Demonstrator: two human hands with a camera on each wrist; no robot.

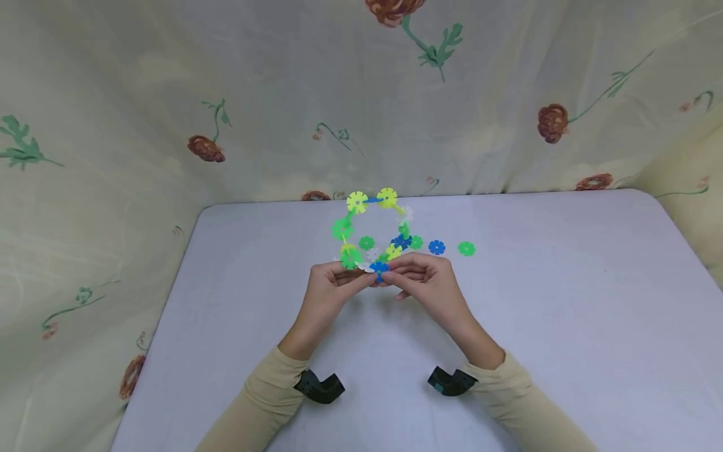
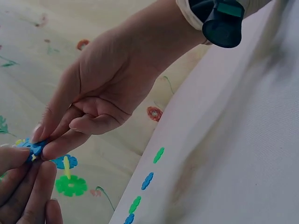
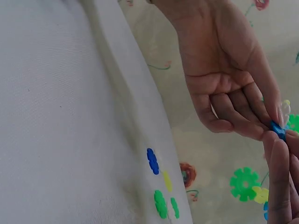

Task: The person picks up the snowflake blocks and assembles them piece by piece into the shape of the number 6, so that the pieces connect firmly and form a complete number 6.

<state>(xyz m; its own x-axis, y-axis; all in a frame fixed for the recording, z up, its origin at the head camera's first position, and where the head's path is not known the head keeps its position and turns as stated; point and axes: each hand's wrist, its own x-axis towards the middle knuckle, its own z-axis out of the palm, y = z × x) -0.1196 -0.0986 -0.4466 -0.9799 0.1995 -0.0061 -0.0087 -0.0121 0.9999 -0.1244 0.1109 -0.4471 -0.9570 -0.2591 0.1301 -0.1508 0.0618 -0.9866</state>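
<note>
A ring of linked, notched plastic discs (image 1: 342, 229) in green, yellow, blue and white is held up above the table between the two hands. At its near side is a blue notched disc (image 1: 379, 268). My left hand (image 1: 332, 284) pinches the blue pieces there between thumb and fingers. From the other side my right hand (image 1: 430, 284) pinches the same spot, its fingertips meeting the left ones. In the right wrist view a blue disc (image 3: 278, 130) shows edge-on between the fingertips. Fingers hide part of the joint, so how the pieces fit there cannot be told.
Loose discs lie on the white-covered table (image 1: 565, 301) beyond the hands, among them a blue disc (image 1: 437, 247) and a green disc (image 1: 466, 248). A flowered cloth (image 1: 271, 113) hangs behind the table and at its sides. Each wrist wears a black device (image 1: 320, 386).
</note>
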